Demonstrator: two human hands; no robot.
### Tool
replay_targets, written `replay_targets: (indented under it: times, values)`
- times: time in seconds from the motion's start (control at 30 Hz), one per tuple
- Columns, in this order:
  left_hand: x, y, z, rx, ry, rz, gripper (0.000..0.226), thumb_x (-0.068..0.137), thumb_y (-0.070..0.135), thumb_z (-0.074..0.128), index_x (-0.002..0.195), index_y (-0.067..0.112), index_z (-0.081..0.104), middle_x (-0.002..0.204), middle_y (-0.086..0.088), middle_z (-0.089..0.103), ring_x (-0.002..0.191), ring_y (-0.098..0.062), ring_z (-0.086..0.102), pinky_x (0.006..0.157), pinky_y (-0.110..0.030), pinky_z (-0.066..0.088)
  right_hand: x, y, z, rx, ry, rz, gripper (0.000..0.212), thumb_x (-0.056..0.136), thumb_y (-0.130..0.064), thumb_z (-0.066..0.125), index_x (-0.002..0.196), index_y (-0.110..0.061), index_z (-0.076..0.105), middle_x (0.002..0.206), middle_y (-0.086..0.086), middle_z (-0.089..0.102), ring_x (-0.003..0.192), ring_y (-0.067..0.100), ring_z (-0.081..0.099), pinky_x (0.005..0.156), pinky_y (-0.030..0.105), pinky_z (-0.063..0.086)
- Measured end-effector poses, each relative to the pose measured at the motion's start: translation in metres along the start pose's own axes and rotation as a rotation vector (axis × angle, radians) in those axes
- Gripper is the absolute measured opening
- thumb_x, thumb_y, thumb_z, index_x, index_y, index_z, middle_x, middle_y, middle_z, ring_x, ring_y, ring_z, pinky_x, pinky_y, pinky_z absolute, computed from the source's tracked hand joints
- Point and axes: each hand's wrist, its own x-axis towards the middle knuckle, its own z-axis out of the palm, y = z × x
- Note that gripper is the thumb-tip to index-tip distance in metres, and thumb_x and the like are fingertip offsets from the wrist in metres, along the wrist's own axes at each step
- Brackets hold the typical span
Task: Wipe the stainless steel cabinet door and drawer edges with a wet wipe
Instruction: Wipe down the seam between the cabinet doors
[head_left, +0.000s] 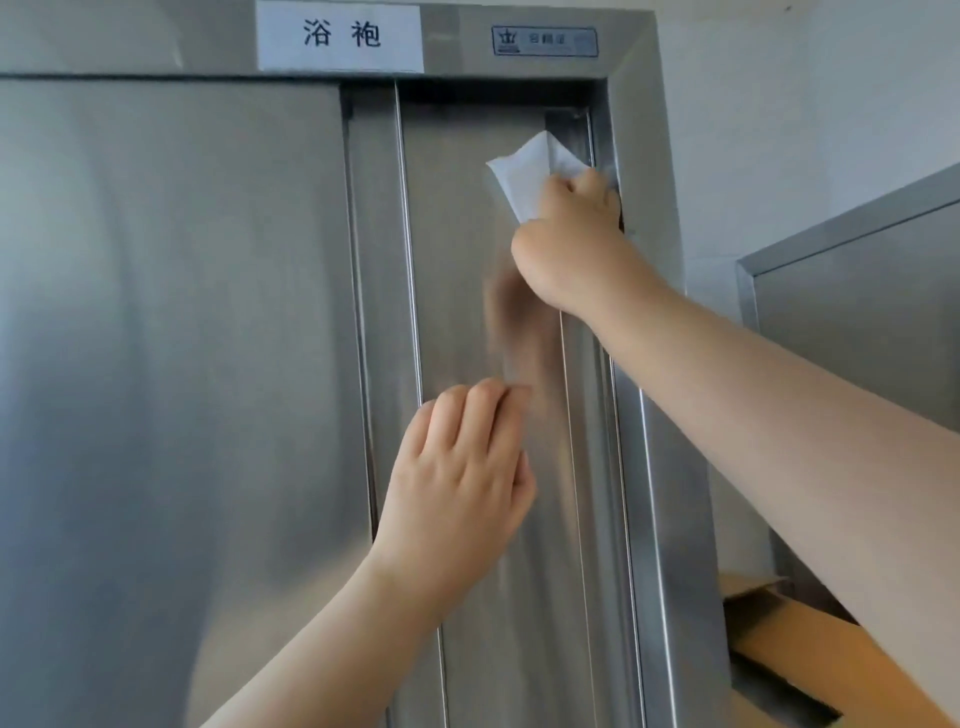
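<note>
While wiping up top, right hand (571, 228): fisted round wet wipe (524, 171)
left hand (462, 467): flat on cabinet door (467, 234), holding nothing
risk: door could slide, jamming knuckles against frame (641, 130)

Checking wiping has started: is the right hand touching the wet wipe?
Touching. In the head view the right hand has its fingers curled round the wet wipe, which sticks out above them.

A plain white painted wall (753, 130) fills the upper right, softly and evenly lit. Against it stands a second grey brushed-steel unit (857, 322), and a brown cardboard box (789, 639) lies tilted below.
</note>
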Motion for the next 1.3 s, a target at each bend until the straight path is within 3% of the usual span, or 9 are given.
replay_targets:
  times: [0.13,0.37,0.63,0.8,0.93,1.07,1.13,1.2,1.3]
  values:
    - [0.000,0.000,0.000,-0.003,0.007,-0.003,0.039,0.077,0.019,0.058,0.114,0.010,0.061,0.099,-0.005,0.056,0.087,-0.024,0.047,0.080,-0.033,0.036,0.037,-0.015,-0.013,-0.063,0.075,0.025,0.040,0.091,-0.008,0.033,0.129,0.000,0.040,0.143,0.014,0.025,0.132,0.026,0.025,0.083,0.025,0.022]
    - [0.001,-0.001,-0.001,-0.011,0.006,0.012,0.040,0.076,0.016,0.058,0.115,0.011,0.062,0.099,-0.005,0.058,0.087,-0.023,0.047,0.079,-0.031,0.036,0.042,-0.014,0.002,-0.018,0.215,-0.029,0.027,0.091,-0.010,0.032,0.114,-0.004,0.044,0.138,0.011,0.032,0.128,0.026,0.029,0.098,0.029,0.030]
    - [0.000,-0.005,-0.004,-0.033,0.000,0.044,0.036,0.078,0.007,0.053,0.112,0.003,0.063,0.094,-0.008,0.060,0.082,-0.028,0.055,0.077,-0.035,0.043,-0.030,0.017,0.024,0.054,0.062,-0.062,0.013,0.096,-0.017,0.027,0.099,-0.013,0.039,0.134,0.008,0.033,0.120,0.025,0.031,0.088,0.026,0.023]
    - [-0.005,-0.005,-0.004,-0.023,0.010,0.079,0.025,0.081,0.003,0.054,0.103,0.004,0.065,0.096,-0.009,0.062,0.083,-0.030,0.055,0.077,-0.036,0.044,-0.135,0.058,0.053,0.134,-0.033,-0.094,0.038,0.094,-0.010,0.036,0.131,-0.009,0.043,0.129,0.006,0.036,0.119,0.024,0.036,0.104,0.028,0.027]
    - [-0.011,-0.003,-0.005,0.049,-0.010,0.100,0.043,0.085,0.005,0.048,0.127,0.002,0.056,0.103,-0.009,0.063,0.090,-0.029,0.058,0.082,-0.037,0.044,-0.228,0.086,0.082,0.071,-0.111,-0.076,0.060,0.095,-0.012,0.041,0.150,-0.020,0.019,0.136,-0.008,0.025,0.118,0.006,0.034,0.101,0.017,0.030]
    - [-0.012,-0.001,-0.007,0.120,-0.030,0.111,0.046,0.083,0.005,0.049,0.129,0.003,0.055,0.104,-0.008,0.064,0.090,-0.028,0.060,0.079,-0.037,0.047,-0.315,0.106,0.112,0.057,-0.250,0.037,0.074,0.094,-0.016,0.044,0.148,-0.035,-0.003,0.145,-0.017,0.015,0.121,-0.005,0.025,0.096,0.009,0.028]
    - [-0.014,0.002,-0.007,0.173,-0.032,0.117,0.047,0.084,0.005,0.046,0.130,0.004,0.054,0.105,-0.007,0.065,0.091,-0.026,0.061,0.079,-0.036,0.047,-0.355,0.115,0.123,0.009,-0.319,0.124,0.072,0.088,-0.012,0.050,0.149,-0.028,0.014,0.146,-0.009,0.030,0.126,0.005,0.039,0.097,0.007,0.028]
    - [-0.016,0.005,-0.008,0.214,-0.056,0.110,0.049,0.086,0.004,0.041,0.133,0.005,0.050,0.109,-0.007,0.063,0.093,-0.025,0.060,0.081,-0.036,0.047,-0.390,0.124,0.133,-0.051,-0.352,0.185,0.066,0.075,-0.013,0.065,0.138,-0.009,0.046,0.133,0.005,0.052,0.115,0.021,0.059,0.089,0.019,0.046]
    - [-0.016,0.008,-0.005,0.218,-0.110,0.055,0.055,0.083,0.002,0.033,0.137,0.005,0.043,0.121,-0.008,0.058,0.101,-0.026,0.056,0.084,-0.036,0.042,-0.433,0.136,0.146,-0.060,-0.417,0.214,0.064,0.073,-0.010,0.068,0.133,0.000,0.050,0.132,0.010,0.053,0.121,0.029,0.056,0.096,0.032,0.049]
